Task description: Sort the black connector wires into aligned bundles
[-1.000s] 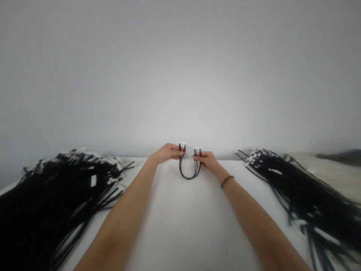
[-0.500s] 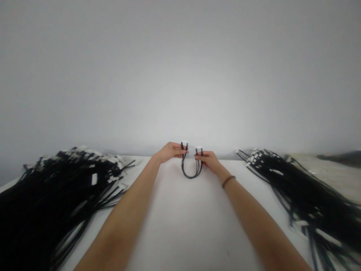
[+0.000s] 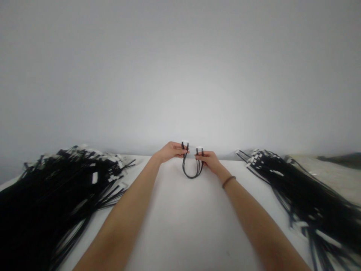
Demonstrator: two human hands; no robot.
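A black cable harness [image 3: 192,177] with a white connector at each end hangs in a U between my two hands, over the far part of the white table. My left hand [image 3: 170,151] pinches its wires just below the left connector [image 3: 185,142]. On the other side, my right hand [image 3: 209,159] grips the wires under the right connector [image 3: 199,148]. Both connectors point upward, a short gap apart. Several thin wires run between them; the exact fingertip contact is too small to make out.
A large heap of black cables with white connectors [image 3: 67,188] covers the table's left side. To the right lies another bundle of such cables [image 3: 304,188], beside a pale plastic bag [image 3: 332,175]. A plain wall [image 3: 180,75] rises behind the white table [image 3: 186,226].
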